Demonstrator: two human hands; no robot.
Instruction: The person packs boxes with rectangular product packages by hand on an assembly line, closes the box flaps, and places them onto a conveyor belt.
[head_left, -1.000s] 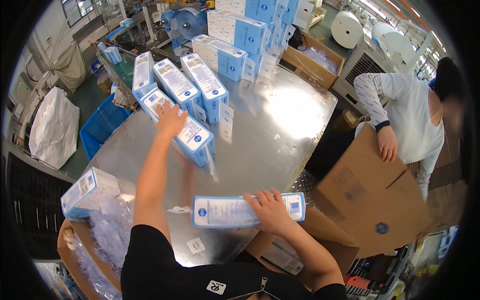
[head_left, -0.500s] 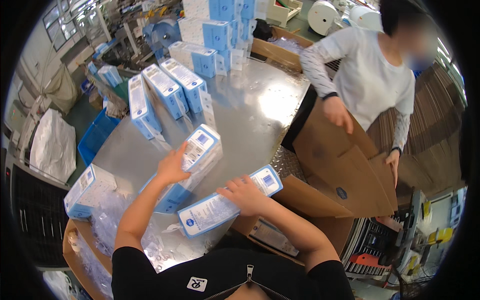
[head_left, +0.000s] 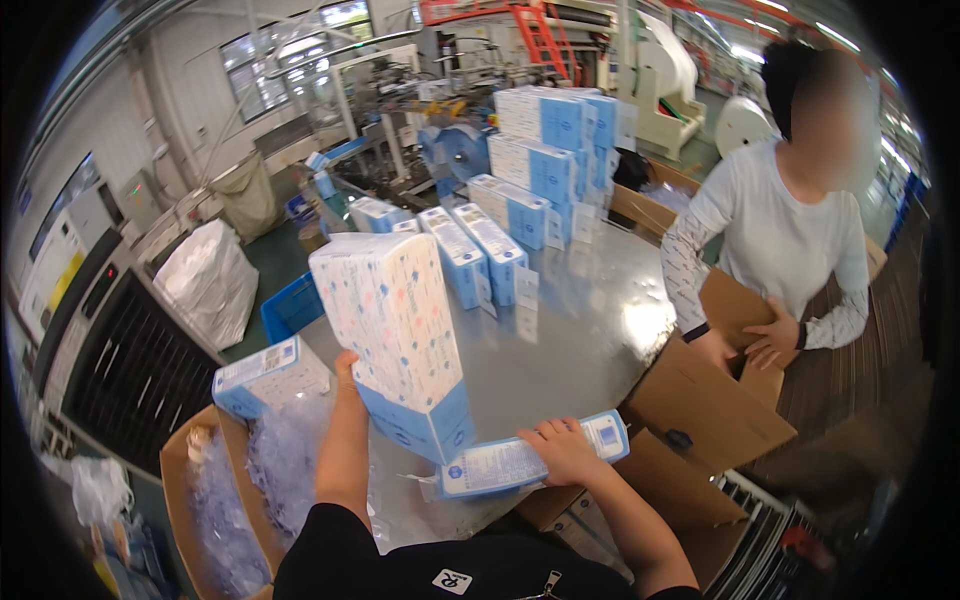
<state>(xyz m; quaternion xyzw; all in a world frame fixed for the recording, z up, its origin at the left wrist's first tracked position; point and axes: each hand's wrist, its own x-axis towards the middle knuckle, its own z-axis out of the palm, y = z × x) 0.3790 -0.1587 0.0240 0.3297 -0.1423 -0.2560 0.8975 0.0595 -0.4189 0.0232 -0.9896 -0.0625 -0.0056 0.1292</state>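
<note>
Just left of centre in the frame, a tall patterned pack (head_left: 390, 310) of white and blue is held by the left hand (head_left: 346, 368), which grips low on its left side, with most of the fingers hidden behind it. Half a second ago that pack was tilted, its printed narrow side facing up; now it is swung up on end, its dotted broad side turned to the view. Whether its lower edge bears on anything cannot be told.

Below and to its right, the right hand (head_left: 562, 450) is spread over a flat-lying pack (head_left: 500, 468), fingers across the upper edge, much as before. The tall pack's lower corner now overlaps the left end of this one in view, though contact between them is unclear. The change seems to bring the two packs together, one under each hand.

Further out, two packs (head_left: 455, 255) lie side by side on the metal counter (head_left: 580, 320), with a stack of packs (head_left: 535, 165) beyond them. At left, a single pack (head_left: 262, 378) sits by a heap of clear plastic film (head_left: 295, 465). An open carton (head_left: 690, 490) stands at lower right. At the right, a co-worker (head_left: 800, 240) now has both hands on a brown carton (head_left: 690, 400).
</note>
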